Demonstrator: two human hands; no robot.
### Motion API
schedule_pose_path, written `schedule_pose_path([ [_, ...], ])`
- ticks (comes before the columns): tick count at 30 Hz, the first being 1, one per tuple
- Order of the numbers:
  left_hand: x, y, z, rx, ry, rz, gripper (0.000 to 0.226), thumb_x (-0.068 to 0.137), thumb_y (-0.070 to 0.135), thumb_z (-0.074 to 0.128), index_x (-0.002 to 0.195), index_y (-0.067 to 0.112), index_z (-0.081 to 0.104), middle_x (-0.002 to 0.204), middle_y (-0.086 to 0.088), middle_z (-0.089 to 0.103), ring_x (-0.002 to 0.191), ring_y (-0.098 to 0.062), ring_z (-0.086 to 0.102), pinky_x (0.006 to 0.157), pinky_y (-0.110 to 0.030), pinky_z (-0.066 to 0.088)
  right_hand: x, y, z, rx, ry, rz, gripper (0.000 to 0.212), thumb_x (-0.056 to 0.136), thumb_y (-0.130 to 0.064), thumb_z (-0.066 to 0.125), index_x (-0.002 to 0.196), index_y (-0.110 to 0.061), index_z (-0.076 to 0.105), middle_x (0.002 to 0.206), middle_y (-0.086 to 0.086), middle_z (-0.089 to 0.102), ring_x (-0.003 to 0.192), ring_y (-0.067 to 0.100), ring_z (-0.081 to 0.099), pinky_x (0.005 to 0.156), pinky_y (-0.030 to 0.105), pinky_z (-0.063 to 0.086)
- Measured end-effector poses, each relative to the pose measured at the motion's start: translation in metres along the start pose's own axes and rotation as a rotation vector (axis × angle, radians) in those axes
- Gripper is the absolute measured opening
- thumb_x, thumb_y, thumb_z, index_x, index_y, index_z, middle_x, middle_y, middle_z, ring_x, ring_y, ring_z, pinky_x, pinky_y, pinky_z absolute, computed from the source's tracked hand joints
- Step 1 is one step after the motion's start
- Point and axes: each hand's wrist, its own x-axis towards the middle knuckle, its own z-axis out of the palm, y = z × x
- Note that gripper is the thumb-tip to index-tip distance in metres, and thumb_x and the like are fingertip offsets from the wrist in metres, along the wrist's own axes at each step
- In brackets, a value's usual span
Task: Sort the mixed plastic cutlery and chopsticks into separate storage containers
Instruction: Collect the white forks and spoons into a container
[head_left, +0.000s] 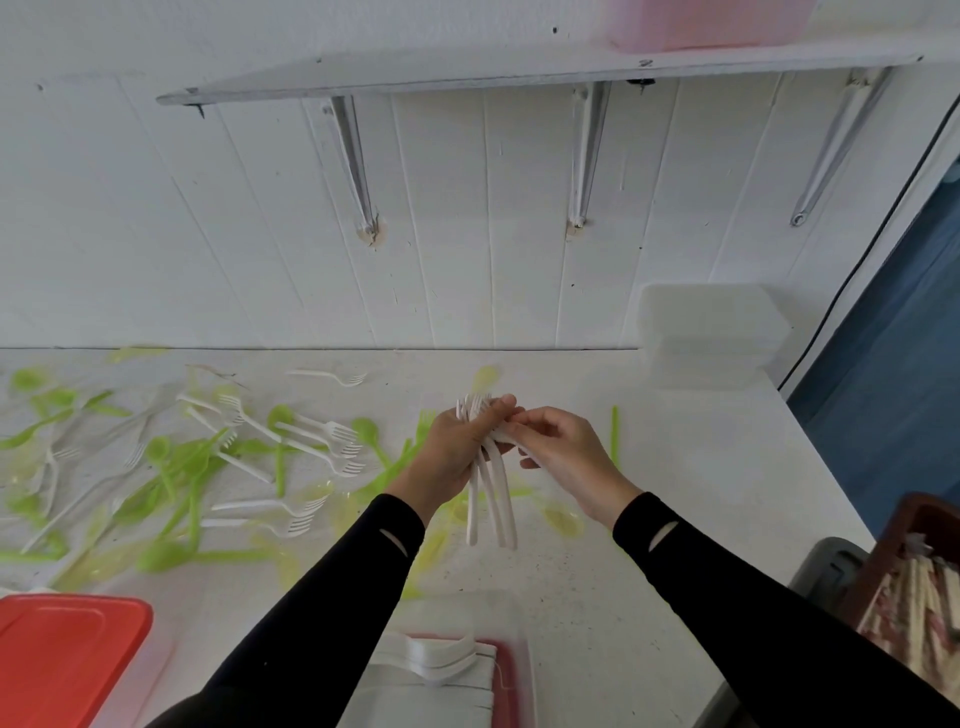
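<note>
My left hand (457, 447) grips a bundle of several white plastic forks (491, 499), tines up and handles hanging down, above the white table (701, 467). My right hand (561, 441) pinches the bundle from the right, near the fork necks. Loose white forks (322, 441) and green spoons (176, 462) lie scattered over the left half of the table. A clear container (447, 670) with white cutlery in it stands at the front edge between my arms. A brown box of wrapped chopsticks (914, 597) is at the right.
A red lid (62, 660) lies at the front left. A white foam box (711, 338) stands against the wall at the back right. A shelf (519, 78) on brackets hangs overhead. The table's right edge drops to a blue floor (893, 364).
</note>
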Motion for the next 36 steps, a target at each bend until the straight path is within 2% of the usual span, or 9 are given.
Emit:
schedule_pose_path([
  [4,0.004,0.001,-0.003,-0.087,0.059,-0.013,0.046,0.078,0.035,0.078,0.102,-0.004,0.07,0.105,-0.02,0.07,0.101,-0.032,0.069,0.092,-0.045,0.055,-0.004,0.003,0.007,-0.21,-0.156,-0.126,0.026,0.095,-0.029,0.064,0.121,-0.027,0.062,0.109,-0.017,0.062,0.099,-0.001,0.061,0.08,0.016,0.051],
  [8,0.002,0.005,0.0,-0.164,0.142,0.016,0.039,0.079,0.038,0.072,0.096,0.003,0.066,0.091,-0.008,0.072,0.085,-0.015,0.072,0.076,-0.028,0.057,-0.007,0.01,0.017,-0.33,-0.268,-0.195,0.051,0.097,-0.025,0.061,0.144,-0.036,0.044,0.139,-0.014,0.052,0.123,0.005,0.053,0.1,0.031,0.05],
  [11,0.002,0.005,0.001,-0.181,0.217,0.025,0.047,0.071,0.05,0.072,0.085,0.007,0.059,0.071,-0.003,0.062,0.067,-0.015,0.064,0.075,-0.029,0.054,-0.008,0.017,0.023,-0.373,-0.29,-0.254,0.062,0.094,-0.025,0.063,0.149,-0.039,0.038,0.147,-0.014,0.045,0.136,0.004,0.039,0.105,0.037,0.047],
  [13,0.005,0.004,0.001,-0.183,0.197,0.018,0.053,0.07,0.057,0.069,0.087,0.008,0.057,0.073,-0.002,0.058,0.07,-0.016,0.063,0.076,-0.031,0.054,-0.009,0.018,0.025,-0.354,-0.277,-0.229,0.064,0.095,-0.022,0.063,0.149,-0.043,0.034,0.145,-0.016,0.047,0.13,0.009,0.049,0.101,0.037,0.05],
  [17,0.004,0.008,0.005,-0.306,0.122,-0.103,0.058,0.092,0.062,0.049,0.104,0.006,0.057,0.088,-0.002,0.061,0.097,-0.019,0.065,0.077,-0.034,0.053,-0.005,0.015,0.02,-0.153,-0.247,-0.068,0.06,0.097,-0.018,0.062,0.146,-0.045,0.038,0.122,-0.001,0.065,0.085,0.019,0.074,0.074,0.031,0.061],
  [22,0.002,0.015,-0.002,-0.301,0.022,-0.158,0.051,0.099,0.038,0.033,0.123,-0.001,0.056,0.123,-0.016,0.059,0.114,-0.03,0.057,0.104,-0.046,0.038,-0.002,0.007,0.007,-0.013,-0.237,0.005,0.049,0.097,-0.015,0.061,0.138,-0.037,0.048,0.102,0.016,0.073,0.084,0.029,0.074,0.078,0.042,0.061],
  [27,-0.002,0.012,0.002,-0.079,-0.009,-0.093,0.041,0.107,0.02,0.035,0.13,-0.011,0.048,0.106,-0.019,0.057,0.084,-0.032,0.058,0.063,-0.032,0.039,-0.002,0.001,0.0,0.051,-0.241,0.056,0.044,0.098,-0.019,0.06,0.135,-0.039,0.047,0.106,0.02,0.07,0.085,0.034,0.074,0.075,0.045,0.061],
  [32,-0.004,0.011,0.002,-0.033,-0.03,-0.047,0.03,0.107,0.017,0.038,0.114,-0.001,0.061,0.111,-0.019,0.057,0.075,-0.023,0.056,0.059,-0.031,0.04,-0.003,-0.006,-0.001,-0.043,-0.279,0.105,0.04,0.102,-0.03,0.049,0.139,-0.044,0.048,0.111,0.012,0.07,0.088,0.027,0.074,0.082,0.037,0.06],
  [36,-0.006,0.01,0.004,-0.032,-0.079,-0.044,0.027,0.106,0.019,0.041,0.106,0.004,0.063,0.114,-0.018,0.056,0.085,-0.025,0.056,0.062,-0.031,0.043,-0.004,-0.007,-0.001,-0.045,-0.3,0.161,0.045,0.102,-0.026,0.045,0.139,-0.053,0.042,0.113,0.011,0.069,0.09,0.026,0.074,0.086,0.044,0.059],
])
